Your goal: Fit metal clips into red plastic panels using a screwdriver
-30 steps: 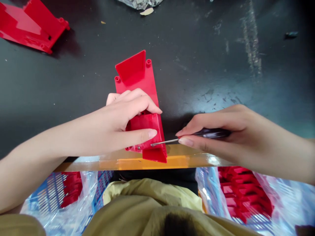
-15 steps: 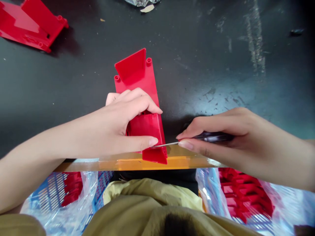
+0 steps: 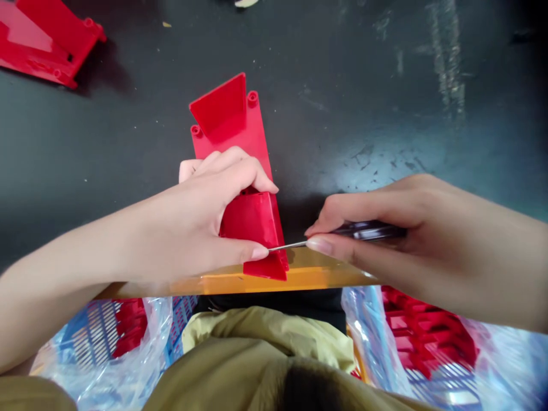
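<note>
A red plastic part (image 3: 231,123) with a slanted flap and small round posts lies at the table's near edge. My left hand (image 3: 214,211) is closed over its middle, thumb along the near side and fingers across the top. In my right hand (image 3: 368,234) is a knife (image 3: 363,229) with a dark handle, gripped between thumb and fingers. Its thin blade points left and reaches across the near end of the red part, close to my left thumb tip. The exact contact of the blade's tip is too small to tell.
Another red plastic part (image 3: 43,43) lies at the far left of the dark table (image 3: 342,68). Yellow tape (image 3: 317,277) covers the near edge. Below stand blue baskets (image 3: 92,331) lined with clear plastic, and red parts (image 3: 423,331) fill the right one.
The knife's tip has shifted slightly left relative to the red part, up to my left thumb. The whole view has moved a little; my left hand keeps its hold.
</note>
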The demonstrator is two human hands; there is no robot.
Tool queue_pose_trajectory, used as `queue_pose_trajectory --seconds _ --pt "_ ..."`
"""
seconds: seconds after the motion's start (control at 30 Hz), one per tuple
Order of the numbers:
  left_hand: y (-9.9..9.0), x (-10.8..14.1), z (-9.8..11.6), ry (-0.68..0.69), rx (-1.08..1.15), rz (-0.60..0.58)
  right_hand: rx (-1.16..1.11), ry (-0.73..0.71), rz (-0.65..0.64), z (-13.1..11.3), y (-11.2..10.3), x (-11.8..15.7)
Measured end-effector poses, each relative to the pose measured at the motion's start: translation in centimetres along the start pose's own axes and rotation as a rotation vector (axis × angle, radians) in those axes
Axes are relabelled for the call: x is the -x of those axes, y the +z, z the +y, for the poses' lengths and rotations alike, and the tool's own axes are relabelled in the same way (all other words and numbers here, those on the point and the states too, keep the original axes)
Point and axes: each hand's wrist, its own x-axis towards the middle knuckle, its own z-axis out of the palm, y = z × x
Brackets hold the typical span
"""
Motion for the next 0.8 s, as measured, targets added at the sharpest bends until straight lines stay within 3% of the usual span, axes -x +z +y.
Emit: queue_pose_trajectory --seconds 0.23,0.67,0.8 --pt "-1.3 -0.1 -0.2 0.055 0.065 -0.124 -0.058 0.069 0.027 0.0 0.5 0.8" --pt "-0.8 0.1 0.2 0.011 0.045 -0.075 -0.063 0.076 0.014 0.0 0.4 0.6" --pt "0.1 0.1 0.1 -0.001 -0.033 -0.003 -0.068 0.077 -0.007 0.1 0.4 0.6"
